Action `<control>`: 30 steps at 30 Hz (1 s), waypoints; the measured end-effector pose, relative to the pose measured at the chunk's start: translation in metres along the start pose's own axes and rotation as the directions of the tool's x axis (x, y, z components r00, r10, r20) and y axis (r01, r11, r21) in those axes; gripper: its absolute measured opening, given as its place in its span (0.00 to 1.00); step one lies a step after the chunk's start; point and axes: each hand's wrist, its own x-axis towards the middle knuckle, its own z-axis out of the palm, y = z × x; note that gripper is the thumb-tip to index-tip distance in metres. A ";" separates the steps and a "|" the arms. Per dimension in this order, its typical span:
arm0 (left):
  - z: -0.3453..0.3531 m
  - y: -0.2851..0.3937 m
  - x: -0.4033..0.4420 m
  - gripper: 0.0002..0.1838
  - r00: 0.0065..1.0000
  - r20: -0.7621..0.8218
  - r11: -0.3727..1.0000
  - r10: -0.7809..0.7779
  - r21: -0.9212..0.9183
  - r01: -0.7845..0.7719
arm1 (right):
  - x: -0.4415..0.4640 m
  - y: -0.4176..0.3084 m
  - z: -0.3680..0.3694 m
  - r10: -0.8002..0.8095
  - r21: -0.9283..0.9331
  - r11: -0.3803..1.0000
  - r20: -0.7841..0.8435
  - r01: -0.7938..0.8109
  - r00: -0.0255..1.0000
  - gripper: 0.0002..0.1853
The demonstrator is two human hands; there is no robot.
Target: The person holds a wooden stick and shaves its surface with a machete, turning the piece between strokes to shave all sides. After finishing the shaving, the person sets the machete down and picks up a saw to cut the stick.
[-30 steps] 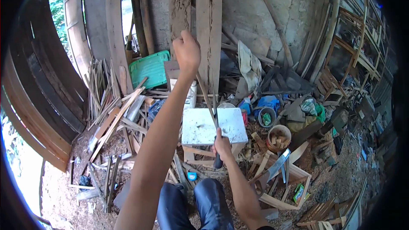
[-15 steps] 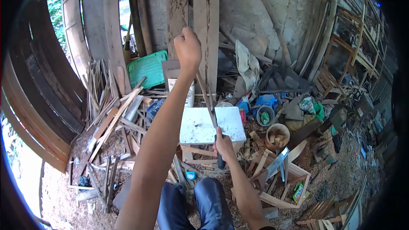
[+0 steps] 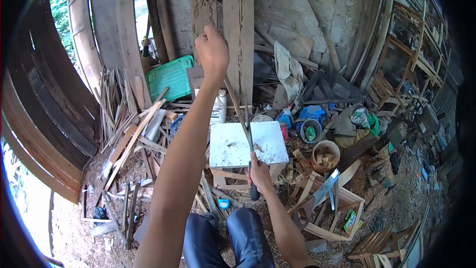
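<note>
My left hand (image 3: 212, 54) is raised high in front of me, its fingers closed round the upper end of a thin wooden strip (image 3: 234, 97). The strip slants down toward a low white-topped stand (image 3: 225, 141) strewn with dirt and shavings. My right hand (image 3: 260, 172) grips a long knife by its black handle (image 3: 255, 191), low at the stand's front edge. Its narrow dark blade (image 3: 249, 131) points up and away, close against the strip's lower part. Whether blade and wood touch, I cannot tell.
On the right are a bucket of wood offcuts (image 3: 325, 157), a handsaw (image 3: 317, 194) and a wooden frame (image 3: 329, 234). A blue tape measure (image 3: 223, 203) lies before my knees. Wood scraps (image 3: 134, 144) pile up left. A green lid (image 3: 171, 78) leans behind.
My left hand has shifted slightly up and left, still on the strip. The knife stands more upright, and its blade reaches higher along the wood. The view has also shifted a little.
</note>
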 end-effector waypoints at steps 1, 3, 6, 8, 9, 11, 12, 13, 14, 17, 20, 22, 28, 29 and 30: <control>-0.001 -0.003 0.002 0.25 1.000 -0.001 1.000 -0.001 0.002 0.001 | -0.003 -0.012 0.006 0.002 0.000 1.000 0.002 -0.002 1.000 0.31; -0.006 -0.007 0.007 0.24 1.000 0.012 1.000 0.023 0.001 -0.023 | -0.005 -0.029 0.015 -0.134 0.051 0.990 0.034 0.132 0.990 0.32; -0.017 0.005 0.000 0.24 0.997 0.026 0.988 -0.068 -0.134 0.071 | 0.042 0.037 0.020 -0.083 -0.033 0.996 -0.085 0.081 0.993 0.33; -0.023 0.001 0.001 0.24 0.997 0.044 0.977 -0.067 -0.199 0.075 | 0.052 0.075 -0.001 0.239 0.073 0.970 -0.090 -0.233 0.967 0.35; -0.024 0.000 0.003 0.24 0.996 0.060 0.960 -0.071 -0.267 0.084 | 0.047 0.078 -0.008 0.182 -0.088 0.977 -0.147 -0.196 0.972 0.35; -0.019 0.001 0.009 0.25 0.997 0.068 0.969 -0.045 -0.241 0.060 | 0.039 0.060 -0.010 0.106 -0.242 0.958 -0.207 -0.156 0.972 0.35; -0.019 -0.004 0.005 0.25 0.997 0.058 0.976 -0.050 -0.207 0.061 | 0.028 0.048 -0.007 0.115 -0.150 0.979 -0.145 -0.137 0.983 0.34; -0.017 -0.004 0.000 0.25 0.996 0.061 0.975 -0.063 -0.208 0.075 | 0.017 0.041 -0.005 0.118 -0.052 0.991 -0.084 -0.122 0.989 0.34; -0.011 -0.001 0.001 0.26 0.998 0.027 0.988 -0.051 -0.146 0.055 | 0.012 0.034 -0.004 0.110 -0.052 0.992 -0.090 -0.115 0.990 0.34; -0.007 -0.004 0.006 0.24 0.999 -0.030 0.995 -0.026 -0.101 0.023 | 0.005 0.031 0.001 -0.004 -0.113 0.994 -0.075 -0.005 0.997 0.32; -0.016 -0.008 0.010 0.26 0.998 -0.061 0.994 0.009 -0.110 -0.016 | 0.017 0.063 -0.001 0.016 -0.193 0.980 -0.177 -0.050 0.984 0.34; -0.026 0.006 0.004 0.31 0.991 -0.051 0.987 -0.126 -0.102 0.120 | 0.034 0.095 -0.016 0.079 -0.183 0.977 -0.166 -0.109 0.983 0.35; -0.037 0.001 0.001 0.31 0.977 -0.124 0.977 0.176 0.147 -0.157 | 0.010 0.067 -0.032 0.269 -0.087 0.956 -0.120 -0.280 0.956 0.31; -0.036 0.005 -0.001 0.29 0.991 -0.110 0.996 0.074 0.063 -0.068 | 0.007 0.064 -0.033 0.235 -0.102 0.964 -0.120 -0.247 0.965 0.32; -0.035 0.006 -0.004 0.26 0.996 -0.089 0.999 -0.028 -0.017 0.027 | 0.001 0.059 -0.033 0.237 -0.100 0.963 -0.123 -0.249 0.964 0.32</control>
